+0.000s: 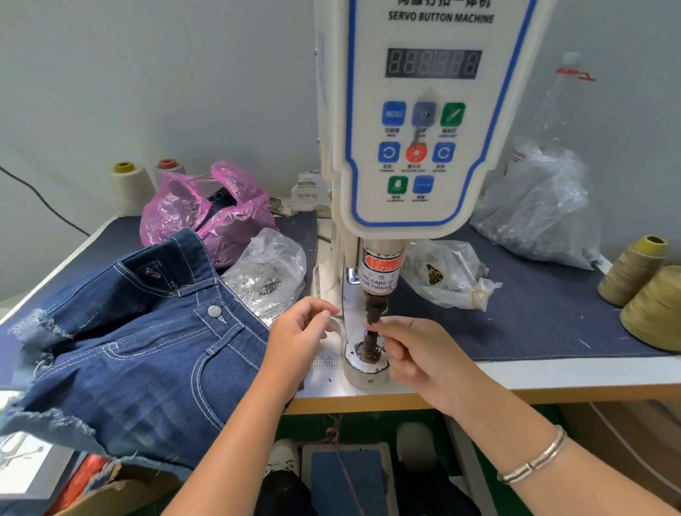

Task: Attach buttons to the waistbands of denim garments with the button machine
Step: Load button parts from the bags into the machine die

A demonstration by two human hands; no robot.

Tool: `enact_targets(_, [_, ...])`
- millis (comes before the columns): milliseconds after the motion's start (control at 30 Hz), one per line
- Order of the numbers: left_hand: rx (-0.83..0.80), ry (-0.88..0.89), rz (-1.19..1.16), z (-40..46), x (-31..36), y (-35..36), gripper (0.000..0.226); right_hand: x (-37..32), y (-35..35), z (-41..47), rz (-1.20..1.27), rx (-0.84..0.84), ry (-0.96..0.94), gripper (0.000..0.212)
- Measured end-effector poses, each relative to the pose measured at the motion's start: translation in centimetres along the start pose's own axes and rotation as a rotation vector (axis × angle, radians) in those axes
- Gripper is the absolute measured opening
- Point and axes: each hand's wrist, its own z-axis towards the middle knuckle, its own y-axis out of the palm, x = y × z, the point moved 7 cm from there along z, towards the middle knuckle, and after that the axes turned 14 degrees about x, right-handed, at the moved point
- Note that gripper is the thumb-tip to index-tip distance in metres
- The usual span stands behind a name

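Head view, both hands pinching small parts at button machine (432,102) die, denim shorts (136,352) left, 2 thread cones (655,288) right

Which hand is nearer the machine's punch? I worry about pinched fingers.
Right. The right hand has its fingertips at the punch, just above the die; the left hand sits off to its left, beside the shorts.

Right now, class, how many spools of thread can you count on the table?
4. Two pale spools stand at the back left by the wall; two olive spools lie at the right edge. Bags may hide others.
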Motion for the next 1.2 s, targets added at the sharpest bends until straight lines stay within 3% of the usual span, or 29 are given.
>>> enact_targets(233, [0.019, -0.016, 0.000, 0.1, -0.2, -0.1, 0.026, 0.8, 0.0, -0.4, 0.164, -0.019, 0.068, 0.026])
enact_targets(733, [0.024, -0.012, 0.009, 0.1, -0.2, -0.2, 0.025, 1.6, 0.6, -1.2, 0.453, -0.010, 0.309, 0.017])
enact_targets(1200, [0.084, -0.065, -0.044, 0.3, -0.4, -0.6, 0.031, 0.7, 0.9, -1.0, 0.484, 0.000, 0.278, 0.017])
